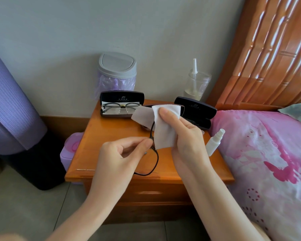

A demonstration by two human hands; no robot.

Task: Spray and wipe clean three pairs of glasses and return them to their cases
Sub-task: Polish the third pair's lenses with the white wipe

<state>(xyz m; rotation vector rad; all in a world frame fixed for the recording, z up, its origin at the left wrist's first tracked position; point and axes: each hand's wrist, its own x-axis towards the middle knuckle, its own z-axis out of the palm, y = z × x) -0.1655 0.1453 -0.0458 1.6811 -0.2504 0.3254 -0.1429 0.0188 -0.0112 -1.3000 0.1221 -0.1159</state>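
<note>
Above the wooden nightstand [111, 136], my left hand [122, 153] pinches a pair of black thin-framed glasses [155, 164] near the bridge. My right hand [182, 134] holds a white cleaning cloth [163, 134] folded over the upper lens, thumb pressing on top. An open black case [122, 105] at the back left holds another pair of glasses on a white cloth. A second open black case [196, 112] lies at the back right, and a third case is mostly hidden behind the cloth. A small white spray bottle [215, 142] lies at the nightstand's right edge.
A grey-lidded mini bin [117, 70] and a clear plastic jar [197, 84] stand at the back. A bed with a pink cover [268, 162] and a wooden headboard is on the right. A purple rolled mat [10, 105] and a pink box [71, 146] sit on the left.
</note>
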